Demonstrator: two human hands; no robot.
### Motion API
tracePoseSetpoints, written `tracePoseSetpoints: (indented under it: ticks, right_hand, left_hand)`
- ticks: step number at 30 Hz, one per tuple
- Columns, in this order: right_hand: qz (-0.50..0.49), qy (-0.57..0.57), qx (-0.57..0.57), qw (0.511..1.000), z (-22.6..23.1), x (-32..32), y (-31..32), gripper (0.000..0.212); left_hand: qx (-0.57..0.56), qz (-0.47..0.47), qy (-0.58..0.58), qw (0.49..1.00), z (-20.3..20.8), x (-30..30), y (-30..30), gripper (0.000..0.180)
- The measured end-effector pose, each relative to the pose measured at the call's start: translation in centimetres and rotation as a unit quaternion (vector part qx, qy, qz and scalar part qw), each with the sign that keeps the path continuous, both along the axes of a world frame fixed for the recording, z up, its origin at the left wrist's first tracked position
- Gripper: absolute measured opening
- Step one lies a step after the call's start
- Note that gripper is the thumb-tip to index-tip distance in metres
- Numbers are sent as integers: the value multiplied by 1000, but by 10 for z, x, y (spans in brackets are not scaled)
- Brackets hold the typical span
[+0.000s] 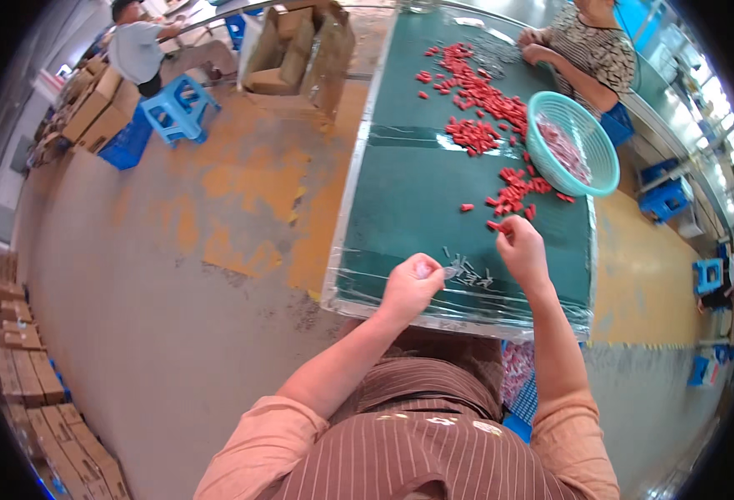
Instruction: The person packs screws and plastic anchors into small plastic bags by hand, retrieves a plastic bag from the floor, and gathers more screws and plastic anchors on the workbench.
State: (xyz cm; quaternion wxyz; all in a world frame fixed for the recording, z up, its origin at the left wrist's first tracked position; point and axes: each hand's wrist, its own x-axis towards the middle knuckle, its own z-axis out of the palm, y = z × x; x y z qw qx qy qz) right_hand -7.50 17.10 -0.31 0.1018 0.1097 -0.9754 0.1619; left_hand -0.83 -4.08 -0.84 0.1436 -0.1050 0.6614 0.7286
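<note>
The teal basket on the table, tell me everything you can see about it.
The teal basket is a round, shallow bowl of what looks like perforated plastic, with a smooth thicker rim. It sits at the right edge of the green table, tilted so its opening faces the camera, and partly overhangs that edge. Inside lies a heap of small pale pink pieces. Loose red pieces lie on the table right beside its left rim. No hand touches it; a co-worker's arm rests just beyond it.

We work in a small factory: beyond our fingers stretches a green worktable strewn with red parts, with stacked cartons on worn concrete far left.
</note>
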Motion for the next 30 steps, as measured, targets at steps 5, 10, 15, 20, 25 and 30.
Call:
tracePoseSetpoints:
  ticks: [5, 10, 15, 20, 25, 30]
  right_hand:
    - [39, -119, -490, 863, 25, 47, -52, 10]
    - [66, -86, -465, 879, 32, 61, -70, 11]
    - [104, -42, -354, 928, 31, 64, -62, 11]
    - [142, 0, -280, 950, 37, 66, -54, 17]
    - [84, -104, -351, 927, 54, 71, -42, 21]
    - [31, -146, -387, 910, 62, 76, -50, 14]
  left_hand:
    - [0, 13, 1, 1000, 13, -5, -4, 10]
    - [86, -6, -26, 996, 22, -8, -4, 13]
    - [107, -17, -49, 993, 25, -6, -3, 11]
    - [99, -18, -67, 993, 23, -7, -3, 11]
    - [74, -11, -69, 995, 22, -7, -4, 10]
    - [-3, -16, 9, 1000, 17, -5, 2, 7]
